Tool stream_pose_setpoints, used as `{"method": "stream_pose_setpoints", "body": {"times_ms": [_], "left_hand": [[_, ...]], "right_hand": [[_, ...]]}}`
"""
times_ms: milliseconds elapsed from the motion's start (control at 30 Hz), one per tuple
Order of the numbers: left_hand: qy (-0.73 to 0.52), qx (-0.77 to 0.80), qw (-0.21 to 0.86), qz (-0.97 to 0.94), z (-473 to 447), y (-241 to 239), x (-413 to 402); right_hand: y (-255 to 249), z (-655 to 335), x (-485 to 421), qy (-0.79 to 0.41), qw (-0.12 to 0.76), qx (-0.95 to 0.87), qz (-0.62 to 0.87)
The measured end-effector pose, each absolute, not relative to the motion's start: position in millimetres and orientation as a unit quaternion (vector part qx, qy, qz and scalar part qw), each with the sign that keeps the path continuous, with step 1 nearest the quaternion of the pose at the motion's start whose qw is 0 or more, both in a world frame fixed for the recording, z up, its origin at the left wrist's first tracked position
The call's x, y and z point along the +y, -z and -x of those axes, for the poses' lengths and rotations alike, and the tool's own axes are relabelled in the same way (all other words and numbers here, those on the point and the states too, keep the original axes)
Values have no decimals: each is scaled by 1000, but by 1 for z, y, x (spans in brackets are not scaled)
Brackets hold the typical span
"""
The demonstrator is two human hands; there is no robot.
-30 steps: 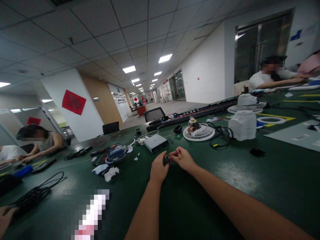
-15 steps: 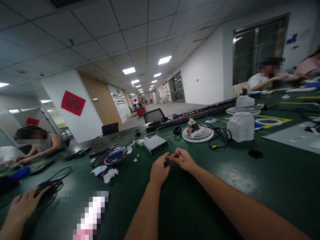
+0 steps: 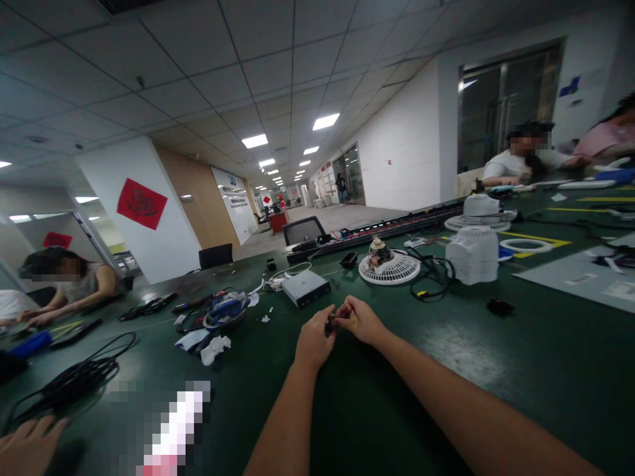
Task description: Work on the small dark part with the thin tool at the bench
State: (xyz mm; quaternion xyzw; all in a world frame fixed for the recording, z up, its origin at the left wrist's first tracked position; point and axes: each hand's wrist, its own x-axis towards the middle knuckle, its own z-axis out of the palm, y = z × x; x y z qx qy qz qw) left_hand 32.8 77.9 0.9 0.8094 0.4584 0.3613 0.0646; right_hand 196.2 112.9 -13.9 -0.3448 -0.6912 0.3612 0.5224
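Fingers of my left hand (image 3: 315, 337) are closed around a small dark part (image 3: 329, 325), too small to name, above the green table. My right hand (image 3: 361, 320) meets it there, thumb and fingertips pinched at the part; a hint of red shows at these fingers, and what they grip cannot be made out. Just beyond my hands lies a grey metal box like a disc drive (image 3: 305, 288). A white fan grille with a bare motor on it (image 3: 391, 266) sits past my right hand, and a small black tray (image 3: 349, 260) is between them.
A white housing (image 3: 472, 256) and black cable (image 3: 436, 276) lie right of the grille. On the left are a bowl of blue material (image 3: 224, 308), crumpled tissue (image 3: 215, 350), coiled black cable (image 3: 74, 377) and another person's hand (image 3: 30, 444). A small black piece (image 3: 499, 307) rests at right.
My hands stay together at the dark part, with the right fingers slightly turned. At left, the other person's hand has drawn back from the coiled cable toward the lower corner.
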Motion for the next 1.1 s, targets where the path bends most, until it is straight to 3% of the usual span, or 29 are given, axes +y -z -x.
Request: {"method": "stream_pose_setpoints", "body": {"times_ms": [200, 533, 900, 1100], "left_hand": [[-369, 449, 73, -810, -33, 0, 78], [-384, 514, 52, -765, -27, 6, 82], [-403, 534, 49, -742, -28, 8, 84], [-417, 543, 54, -727, -28, 6, 85]], "right_hand": [[16, -196, 115, -345, 515, -687, 378], [1, -197, 114, -373, 585, -552, 463], [0, -185, 111, -512, 666, -413, 351], [3, -184, 114, -523, 635, -443, 357]]}}
